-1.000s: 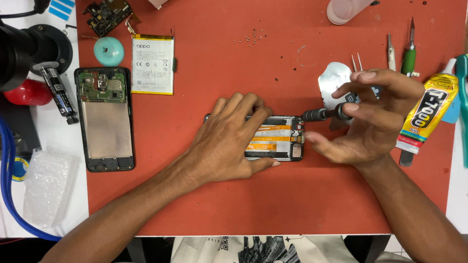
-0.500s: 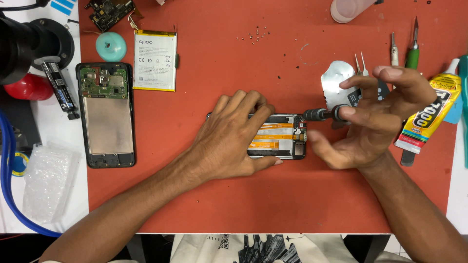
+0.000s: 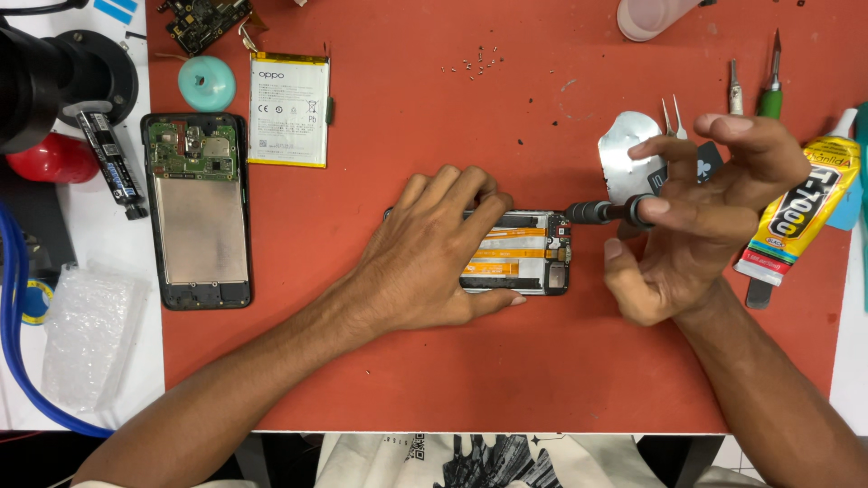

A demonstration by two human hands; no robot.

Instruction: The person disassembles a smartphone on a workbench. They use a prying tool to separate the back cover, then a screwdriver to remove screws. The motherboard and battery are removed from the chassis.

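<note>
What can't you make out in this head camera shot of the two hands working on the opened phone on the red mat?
1. Most of the opened black phone: covered by the left hand.
2. The dark screwdriver tip: too small to see where it meets the phone; its rear end is hidden in the right hand.
3. The tiny loose screws: too small to count.
4. The pale translucent cup: cut off by the top edge.

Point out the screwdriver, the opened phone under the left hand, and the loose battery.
screwdriver (image 3: 592, 212): head view, on its dark grip.
opened phone (image 3: 533, 256): head view, on the exposed inside with orange flex cables.
loose battery (image 3: 289, 108): head view, on its white face.
</note>
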